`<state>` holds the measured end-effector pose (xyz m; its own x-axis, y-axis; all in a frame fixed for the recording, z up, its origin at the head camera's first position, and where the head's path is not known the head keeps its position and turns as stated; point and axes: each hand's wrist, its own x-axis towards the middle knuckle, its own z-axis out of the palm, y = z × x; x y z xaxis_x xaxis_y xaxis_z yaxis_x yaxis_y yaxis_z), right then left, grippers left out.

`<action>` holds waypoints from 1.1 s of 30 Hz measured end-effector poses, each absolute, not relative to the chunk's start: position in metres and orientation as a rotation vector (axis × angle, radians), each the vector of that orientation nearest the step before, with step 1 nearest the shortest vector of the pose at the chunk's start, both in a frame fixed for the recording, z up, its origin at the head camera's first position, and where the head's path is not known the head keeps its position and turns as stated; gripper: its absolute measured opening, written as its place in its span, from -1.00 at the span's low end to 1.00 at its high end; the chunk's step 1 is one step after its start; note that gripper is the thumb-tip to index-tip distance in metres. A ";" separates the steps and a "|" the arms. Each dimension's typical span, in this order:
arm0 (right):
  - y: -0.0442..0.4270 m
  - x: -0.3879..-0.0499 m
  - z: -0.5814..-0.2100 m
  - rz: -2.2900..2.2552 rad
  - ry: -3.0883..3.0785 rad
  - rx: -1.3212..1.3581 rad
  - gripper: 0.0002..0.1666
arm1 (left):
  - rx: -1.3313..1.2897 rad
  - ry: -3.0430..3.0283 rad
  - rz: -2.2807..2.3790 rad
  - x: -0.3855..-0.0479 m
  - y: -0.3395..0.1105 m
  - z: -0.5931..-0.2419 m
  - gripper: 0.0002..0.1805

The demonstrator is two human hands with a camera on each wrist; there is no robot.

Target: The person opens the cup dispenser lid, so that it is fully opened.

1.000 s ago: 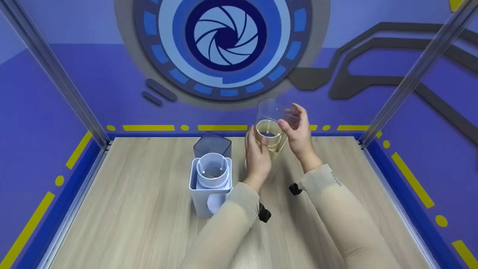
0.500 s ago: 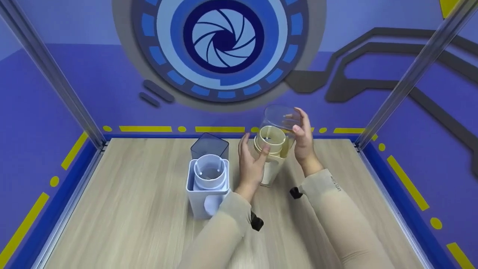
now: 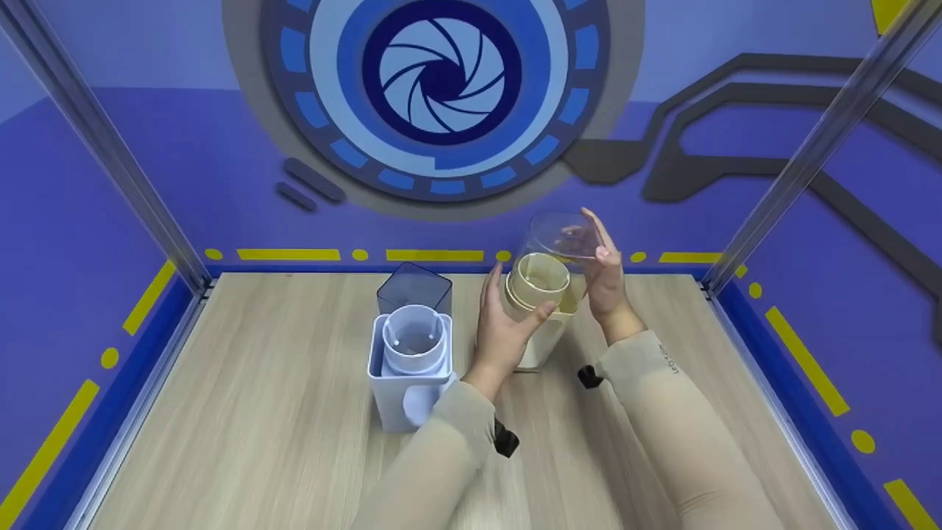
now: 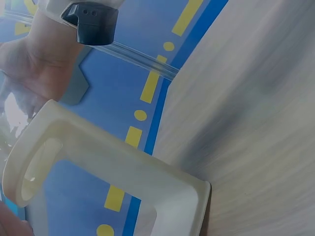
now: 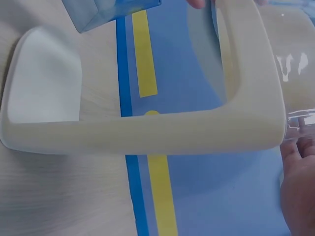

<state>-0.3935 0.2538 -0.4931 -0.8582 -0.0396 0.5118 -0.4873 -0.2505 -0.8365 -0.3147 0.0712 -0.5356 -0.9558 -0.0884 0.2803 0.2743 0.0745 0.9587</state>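
Note:
A cream C-shaped stand [image 3: 548, 342] with a round collar [image 3: 543, 274] is right of centre in the head view, its base at the tabletop. My left hand [image 3: 508, 331] holds the collar end from the left, with the thumb across the front. From the right, my right hand [image 3: 607, 283] grips a clear container [image 3: 563, 232] that rises behind the collar. The right wrist view shows the stand's arm [image 5: 253, 73] against the clear container [image 5: 295, 59], with the right hand [image 5: 305, 187] below it. Only part of the left hand [image 4: 12, 223] shows in the left wrist view.
Left of the hands stands a pale blue box-shaped holder [image 3: 412, 401] with a round collar [image 3: 416, 338]. A smoky clear cover [image 3: 414, 287] is behind it. The wooden tabletop [image 3: 250, 412] ends at a blue back wall [image 3: 294, 221], with metal posts at both corners.
The clear container and the collar have shifted right and slightly down. My right hand has moved right with the container, and the left hand's thumb now reaches further across the front.

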 end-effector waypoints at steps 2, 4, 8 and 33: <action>0.254 -0.395 -0.493 2.204 -1.705 0.667 0.07 | -0.196 -2.113 -1.964 -0.315 0.070 -0.535 0.29; 0.255 -0.395 -0.492 2.211 -1.714 0.690 0.09 | -0.203 -2.137 -1.963 -0.316 0.069 -0.534 0.29; 0.255 -0.395 -0.491 2.200 -1.776 0.708 0.15 | -0.238 -2.182 -1.938 -0.317 0.067 -0.533 0.26; 0.249 -0.379 -0.493 2.366 -1.858 0.729 0.31 | -0.160 -2.164 -1.738 -0.308 0.067 -0.529 0.21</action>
<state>-0.3788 0.2492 -0.4930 -0.8882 -0.2472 0.3874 -0.3176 -0.2790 -0.9062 -0.3076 0.0673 -0.5288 -0.9290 -0.1346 0.3448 0.3076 0.2372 0.9215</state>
